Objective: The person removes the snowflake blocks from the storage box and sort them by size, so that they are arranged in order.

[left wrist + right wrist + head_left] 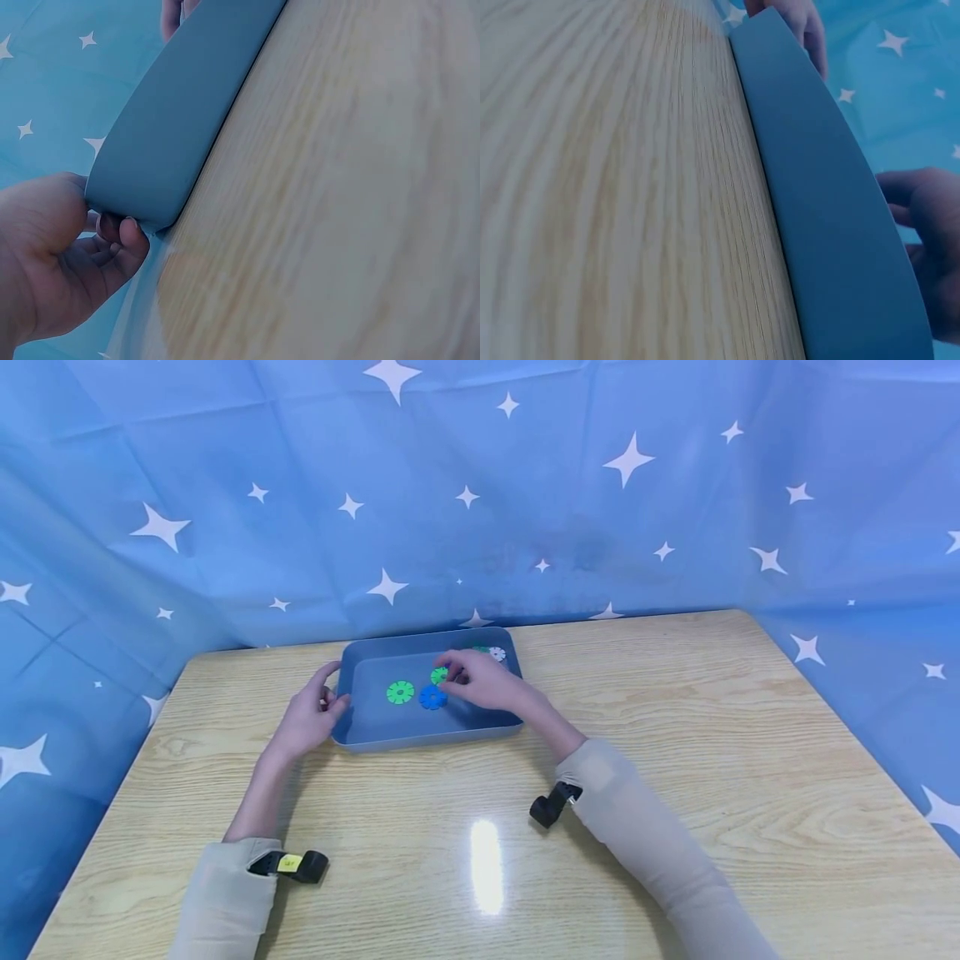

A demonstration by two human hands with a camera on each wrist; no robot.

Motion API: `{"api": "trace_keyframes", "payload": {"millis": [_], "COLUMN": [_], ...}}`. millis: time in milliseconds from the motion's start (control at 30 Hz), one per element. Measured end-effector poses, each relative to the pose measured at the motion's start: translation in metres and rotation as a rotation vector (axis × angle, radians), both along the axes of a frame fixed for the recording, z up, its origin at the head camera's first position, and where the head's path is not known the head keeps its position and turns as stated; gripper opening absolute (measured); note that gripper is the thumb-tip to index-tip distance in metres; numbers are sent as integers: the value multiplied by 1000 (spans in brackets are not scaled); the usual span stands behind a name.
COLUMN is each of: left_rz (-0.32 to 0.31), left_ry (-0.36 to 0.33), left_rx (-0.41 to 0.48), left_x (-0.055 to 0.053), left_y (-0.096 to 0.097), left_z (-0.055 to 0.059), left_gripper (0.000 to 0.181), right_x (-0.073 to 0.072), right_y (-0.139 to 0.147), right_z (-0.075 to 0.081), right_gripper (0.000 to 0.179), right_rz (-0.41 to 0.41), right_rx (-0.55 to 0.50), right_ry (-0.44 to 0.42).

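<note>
A shallow grey-blue tray [375, 739] stands toward the table's back edge. My left hand [311, 714] grips its left end, thumb at the rim; in the left wrist view, the left hand's fingers [135, 238] curl at the tray's corner. My right hand [483, 679] reaches over the tray's right half, pinching a green notched disc [439, 676] between thumb and forefinger. A blue notched disc [432, 697] is just below the thumb. Left of it lies another green notched disc [401, 692]. In the right wrist view, the tray wall hides the discs.
A white notched disc [497, 653] sits in the tray's back right corner, beside a dark green piece [481, 649] partly covered by the right hand. The wooden table [712, 718] extends to both sides. Behind it hangs a blue curtain [480, 527] with white stars.
</note>
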State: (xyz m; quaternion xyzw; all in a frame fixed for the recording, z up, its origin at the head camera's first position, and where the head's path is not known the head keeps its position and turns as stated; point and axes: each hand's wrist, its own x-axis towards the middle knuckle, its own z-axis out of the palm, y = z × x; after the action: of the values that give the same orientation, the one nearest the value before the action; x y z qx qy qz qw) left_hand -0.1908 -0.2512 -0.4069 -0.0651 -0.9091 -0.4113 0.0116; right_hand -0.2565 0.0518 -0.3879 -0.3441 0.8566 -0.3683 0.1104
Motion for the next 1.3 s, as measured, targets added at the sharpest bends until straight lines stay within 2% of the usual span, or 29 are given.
{"api": "trace_keyframes", "payload": {"millis": [133, 333, 600, 767, 1033, 1300], "left_rz": [7, 8, 9, 10, 11, 12], "left_ry": [-4, -4, -2, -6, 8, 16], "left_rx": [4, 5, -4, -7, -4, -17], "left_x": [0, 0, 0, 0, 1, 3], "left_y": [1, 4, 5, 5, 4, 4], "left_z": [-1, 0, 1, -1, 0, 3], "left_gripper": [58, 58, 58, 58, 58, 58], "right_x": [0, 0, 3, 5, 7, 8], "right_y": [-9, -16, -19, -19, -12, -6], "right_z": [-2, -6, -9, -10, -11, -12], "right_gripper": [41, 43, 39, 39, 24, 21], "right_rz": [18, 20, -48, -64, -33, -58], "right_rx": [54, 147, 182, 143, -46, -154], "right_ry": [-18, 7, -13, -43, -125, -148]}}
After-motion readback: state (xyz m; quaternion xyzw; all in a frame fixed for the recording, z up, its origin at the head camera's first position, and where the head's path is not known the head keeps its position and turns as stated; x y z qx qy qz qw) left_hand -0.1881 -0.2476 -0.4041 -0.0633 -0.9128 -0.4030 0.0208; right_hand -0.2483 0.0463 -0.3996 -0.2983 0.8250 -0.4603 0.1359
